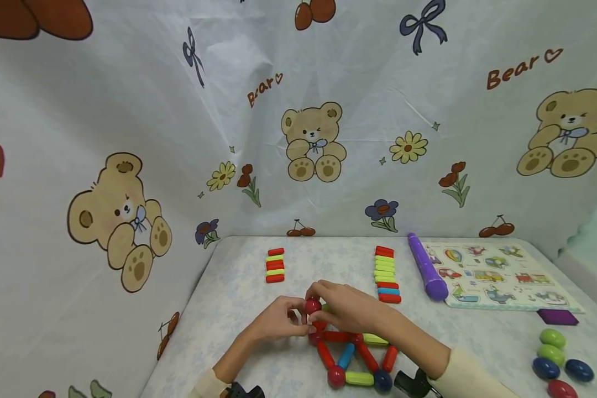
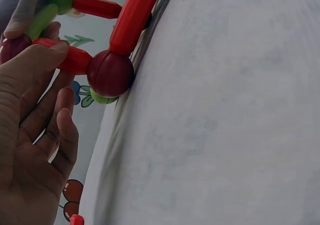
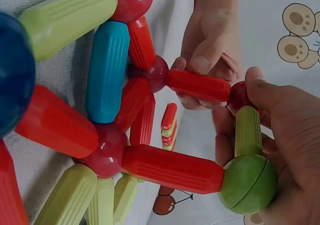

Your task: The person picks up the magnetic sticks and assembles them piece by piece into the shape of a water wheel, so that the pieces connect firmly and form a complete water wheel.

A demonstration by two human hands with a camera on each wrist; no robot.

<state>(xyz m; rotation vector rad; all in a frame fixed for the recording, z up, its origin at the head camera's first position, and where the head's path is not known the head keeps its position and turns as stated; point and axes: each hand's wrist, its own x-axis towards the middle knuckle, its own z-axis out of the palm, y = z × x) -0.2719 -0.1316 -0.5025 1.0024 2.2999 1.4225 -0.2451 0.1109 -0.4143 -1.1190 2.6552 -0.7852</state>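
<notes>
A structure of coloured rods and balls (image 1: 353, 354) lies flat on the table (image 1: 239, 287), with raised rods at its far end. My left hand (image 1: 293, 320) pinches a raised red rod (image 3: 197, 85) between thumb and fingers, just below the top red ball (image 1: 312, 305). My right hand (image 1: 323, 301) curls round a green rod (image 3: 247, 131) that runs from that red ball (image 3: 240, 97) to a green ball (image 3: 248, 185) in its palm. In the left wrist view, the left hand (image 2: 57, 80) has its thumb on the red rod (image 2: 70, 57) beside a lower red ball (image 2: 110, 74).
Two rows of spare rods (image 1: 275, 265) (image 1: 385, 273) lie further back. A purple pen (image 1: 425, 268) and a picture puzzle board (image 1: 497, 276) are at the right, with loose balls (image 1: 552, 354) near the front right. A bear-print cloth (image 1: 129, 138) walls the table.
</notes>
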